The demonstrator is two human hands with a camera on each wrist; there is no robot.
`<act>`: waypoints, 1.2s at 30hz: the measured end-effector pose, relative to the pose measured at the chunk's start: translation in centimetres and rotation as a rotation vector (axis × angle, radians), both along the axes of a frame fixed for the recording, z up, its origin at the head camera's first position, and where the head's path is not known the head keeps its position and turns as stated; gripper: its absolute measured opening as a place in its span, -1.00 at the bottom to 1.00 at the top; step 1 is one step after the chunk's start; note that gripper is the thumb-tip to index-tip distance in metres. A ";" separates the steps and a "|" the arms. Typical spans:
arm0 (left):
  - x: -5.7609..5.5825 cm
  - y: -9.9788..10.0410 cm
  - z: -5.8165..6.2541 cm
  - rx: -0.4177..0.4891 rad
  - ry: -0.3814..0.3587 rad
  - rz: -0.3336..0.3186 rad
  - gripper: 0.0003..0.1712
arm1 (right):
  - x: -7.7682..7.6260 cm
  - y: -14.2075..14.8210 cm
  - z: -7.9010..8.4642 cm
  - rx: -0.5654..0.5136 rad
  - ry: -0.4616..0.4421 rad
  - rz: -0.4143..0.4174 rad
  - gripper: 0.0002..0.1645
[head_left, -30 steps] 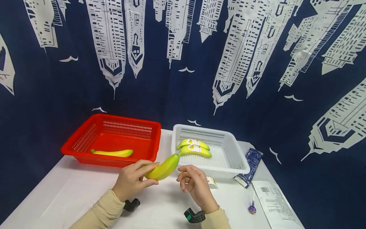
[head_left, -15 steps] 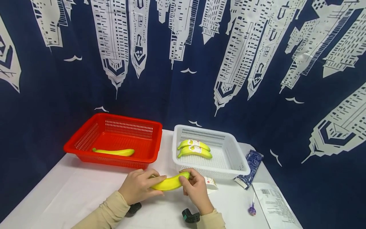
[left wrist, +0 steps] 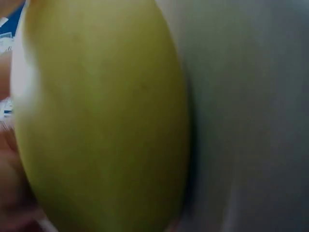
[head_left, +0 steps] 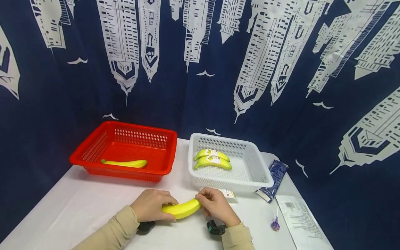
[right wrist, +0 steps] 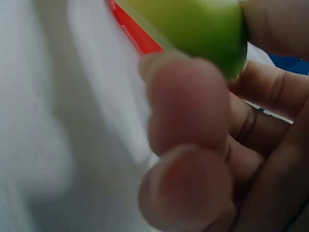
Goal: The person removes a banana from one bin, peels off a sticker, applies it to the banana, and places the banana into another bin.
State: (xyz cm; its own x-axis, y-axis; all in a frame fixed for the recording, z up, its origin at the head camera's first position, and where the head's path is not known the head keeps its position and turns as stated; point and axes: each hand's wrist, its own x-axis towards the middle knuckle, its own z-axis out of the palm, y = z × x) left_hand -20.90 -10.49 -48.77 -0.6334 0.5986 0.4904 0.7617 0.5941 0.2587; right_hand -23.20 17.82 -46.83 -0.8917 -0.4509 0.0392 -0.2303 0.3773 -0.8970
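In the head view a yellow banana (head_left: 182, 209) lies crosswise close over the table, between both hands. My left hand (head_left: 152, 205) holds its left end, thumb in front and fingers behind. The right hand (head_left: 216, 205) pinches the other end between thumb and fingers. The banana's side (left wrist: 106, 116) fills most of the left wrist view. In the right wrist view its green tip (right wrist: 212, 34) shows among the fingers. No label shows on this banana's visible side. Just behind the right hand, a white printed paper piece (head_left: 230, 196) rests on the table.
A red basket (head_left: 125, 172) with one banana (head_left: 126, 163) stands back left. The white basket (head_left: 231, 183) at back right holds two labelled bananas (head_left: 214, 162). To the right lie a blue packet (head_left: 274, 178), a lollipop (head_left: 275, 225) and a white printed pouch (head_left: 300, 222).
The banana has come down from a raised, tilted position towards the table in my left hand. My right hand, apart from it a second ago, has taken hold of its right end.
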 end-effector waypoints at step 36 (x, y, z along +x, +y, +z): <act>-0.7 -1.1 -2.7 0.214 0.096 0.008 -0.94 | 0.3 -0.3 -0.5 0.247 -0.033 0.081 -0.69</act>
